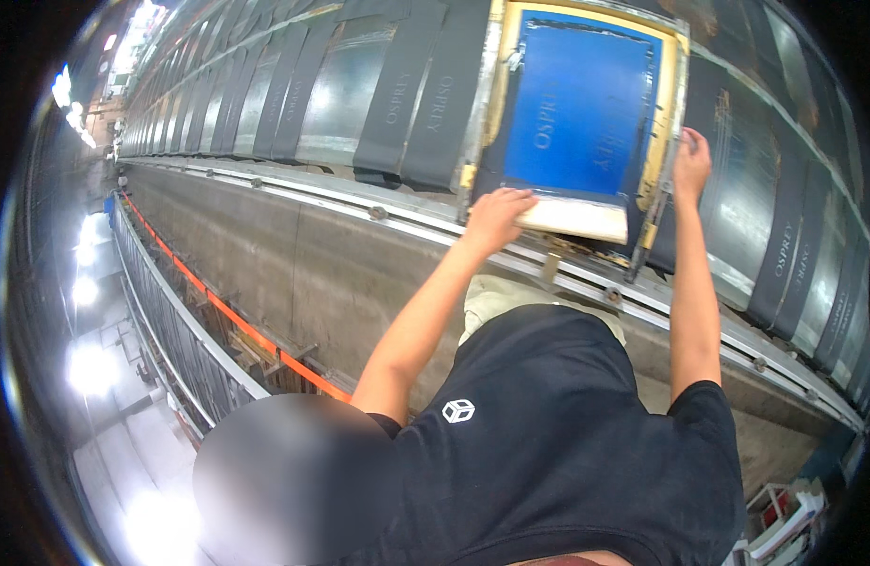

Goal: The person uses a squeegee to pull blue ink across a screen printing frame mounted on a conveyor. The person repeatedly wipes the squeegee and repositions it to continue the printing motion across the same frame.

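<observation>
A screen printing frame (pixel 677 104) with a blue mesh panel (pixel 576 104) and yellowed inner borders lies on the long table in front of me. Across its near end rests a pale cream bar (pixel 576 219), which looks like a squeegee handle. My left hand (pixel 496 222) is at the left end of this bar, its fingers bent over it and closed. On the other side, my right hand (pixel 691 168) holds the frame's right rail, fingers curled round the edge. The bar's underside and parts of my fingers are hidden.
Dark strips with printed lettering (pixel 389 118) lie side by side along the shiny table (pixel 345 99). A metal rail (pixel 359 209) with small stops runs along its near edge. To the left are an orange pipe (pixel 237 316) and a grey barrier (pixel 161 269) beside a brightly lit floor.
</observation>
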The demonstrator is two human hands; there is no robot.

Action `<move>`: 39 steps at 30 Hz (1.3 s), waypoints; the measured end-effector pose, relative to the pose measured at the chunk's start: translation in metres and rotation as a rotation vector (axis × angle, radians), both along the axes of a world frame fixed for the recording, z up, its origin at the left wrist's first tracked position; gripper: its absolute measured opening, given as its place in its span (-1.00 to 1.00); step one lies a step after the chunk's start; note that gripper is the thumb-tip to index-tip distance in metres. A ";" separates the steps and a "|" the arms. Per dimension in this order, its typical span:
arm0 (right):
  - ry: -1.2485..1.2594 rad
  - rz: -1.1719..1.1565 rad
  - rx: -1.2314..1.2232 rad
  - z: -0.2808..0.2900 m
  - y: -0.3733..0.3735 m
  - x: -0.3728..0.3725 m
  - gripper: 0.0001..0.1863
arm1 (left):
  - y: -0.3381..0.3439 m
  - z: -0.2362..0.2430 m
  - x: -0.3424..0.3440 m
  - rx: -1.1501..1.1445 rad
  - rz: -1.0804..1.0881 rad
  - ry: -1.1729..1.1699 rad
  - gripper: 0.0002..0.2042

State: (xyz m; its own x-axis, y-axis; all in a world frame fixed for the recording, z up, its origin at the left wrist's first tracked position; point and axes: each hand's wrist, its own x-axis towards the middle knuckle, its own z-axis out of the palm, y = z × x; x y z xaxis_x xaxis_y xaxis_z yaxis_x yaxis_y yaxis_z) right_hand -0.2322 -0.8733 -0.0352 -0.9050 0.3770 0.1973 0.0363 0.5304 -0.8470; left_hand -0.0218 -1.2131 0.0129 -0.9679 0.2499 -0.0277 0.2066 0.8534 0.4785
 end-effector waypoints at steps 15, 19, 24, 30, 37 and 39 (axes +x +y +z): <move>-0.134 -0.016 -0.201 -0.021 -0.342 0.026 -0.79 | -0.334 0.001 -0.004 -0.098 -0.081 -0.103 -0.38; -0.093 -0.061 -0.177 -0.025 -0.346 0.030 -0.81 | -0.334 -0.001 0.003 -0.039 -0.079 -0.033 -0.38; -0.121 -0.081 -0.071 -0.036 -0.355 0.016 -0.80 | -0.349 0.007 0.007 0.018 -0.069 -0.026 -0.36; -0.229 -0.107 0.014 -0.047 -0.352 0.012 -0.76 | -0.363 0.008 0.034 -0.019 -0.180 -0.037 -0.34; -0.233 -0.048 0.071 -0.035 -0.343 0.016 -0.73 | -0.363 -0.029 -0.033 -0.115 -0.165 0.139 -0.39; -0.282 -0.012 0.186 -0.023 -0.343 0.020 -0.71 | -0.360 -0.036 -0.082 -0.131 -0.153 0.204 -0.43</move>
